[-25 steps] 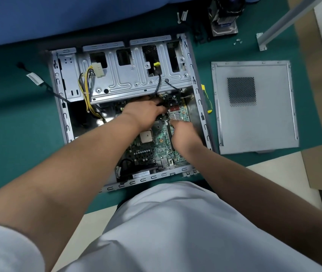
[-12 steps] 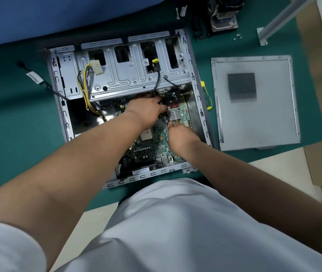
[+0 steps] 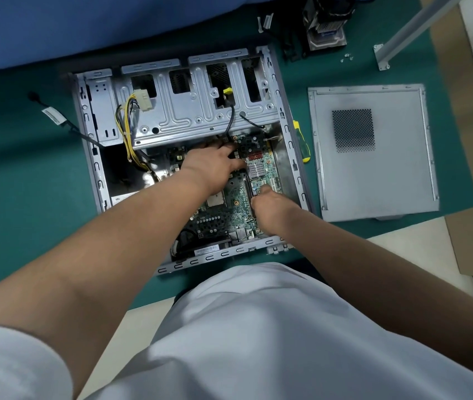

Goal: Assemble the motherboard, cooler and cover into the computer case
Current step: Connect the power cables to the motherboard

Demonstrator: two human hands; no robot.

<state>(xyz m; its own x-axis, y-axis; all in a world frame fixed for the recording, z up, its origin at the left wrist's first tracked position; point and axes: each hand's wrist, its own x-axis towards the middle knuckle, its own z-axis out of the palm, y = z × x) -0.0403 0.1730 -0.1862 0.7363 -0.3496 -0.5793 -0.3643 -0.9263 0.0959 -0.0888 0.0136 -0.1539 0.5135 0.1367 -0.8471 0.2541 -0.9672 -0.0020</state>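
- I'm seating the board (image 3: 231, 209) in the case (image 3: 284, 111) — it lies flat on the case floor, its far end tucked under the drive cage (image 3: 189, 111).
- To do this well I'd slide it gently until the standoff holes line up and the ports at the near wall meet their openings, never forcing it; I judge it close but not yet screwed down.
- I'd keep the loose cables (image 3: 125, 131) and the black lead hanging from the cage off the board, so nothing gets pinched beneath it.
- My left hand (image 3: 215, 163) reaches to the far end of the board, palm down, fingers stretched forward and resting on it at the cage's edge; the fingertips are partly hidden there.
- My right hand (image 3: 269, 202) sits on the board's right side near the case's right wall, fingers curled down against it — whether they pinch the board's edge or only press I cannot tell.
- Both forearms come in from the near edge of the counter (image 3: 13, 183) and converge over the case.
- The cover (image 3: 373, 174) lies flat on the counter right of the case, a screwdriver (image 3: 301, 142) between them; the cooler (image 3: 326, 21) stands near the counter's far edge, screws (image 3: 347, 57) just beside it.
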